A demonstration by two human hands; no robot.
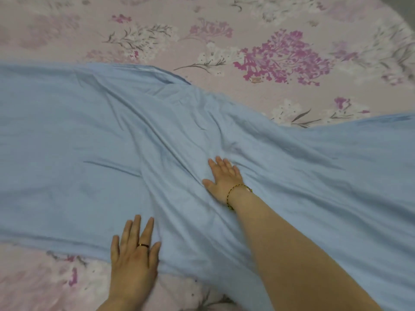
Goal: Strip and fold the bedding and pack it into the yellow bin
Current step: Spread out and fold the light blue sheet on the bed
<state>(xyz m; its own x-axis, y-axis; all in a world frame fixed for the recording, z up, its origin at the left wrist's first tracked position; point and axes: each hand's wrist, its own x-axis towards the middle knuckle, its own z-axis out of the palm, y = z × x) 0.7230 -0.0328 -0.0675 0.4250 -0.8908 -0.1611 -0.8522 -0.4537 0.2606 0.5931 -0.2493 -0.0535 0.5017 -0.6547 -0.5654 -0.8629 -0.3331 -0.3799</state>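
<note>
Closest to the camera, at the bottom edge, the person's left hand (pixel 134 254) lies flat, palm down. Its fingers are straight and a little apart, and a dark band ring (pixel 143 245) sits on one of them. The fingertips and most of the palm rest on the near hem of the blue sheet (pixel 78 131), while the heel of the hand and the wrist lie over the pink floral sheet (pixel 258 30) that covers the bed below.

The blue sheet spreads across the middle of the view from the left border to the right one. On the left it lies fairly smooth. Towards the centre it gathers into long diagonal creases that run from the upper left down towards the hands. At its far edge, near the middle, a second layer of blue seems to show under the top one, so it may be doubled over there, though the soft focus leaves this unsure.

To the right of the left hand and farther from the camera, the right hand (pixel 224 178) presses flat on the creased part of the blue sheet. Its fingers are straight and nearly together, with the thumb held out to the left. A beaded bracelet (pixel 234 194) circles the wrist, and the bare forearm stretches back to the lower right corner.

The floral sheet shows beyond the blue one across the top and again in the lower left, its purple and white sprays clearest at the upper right.
</note>
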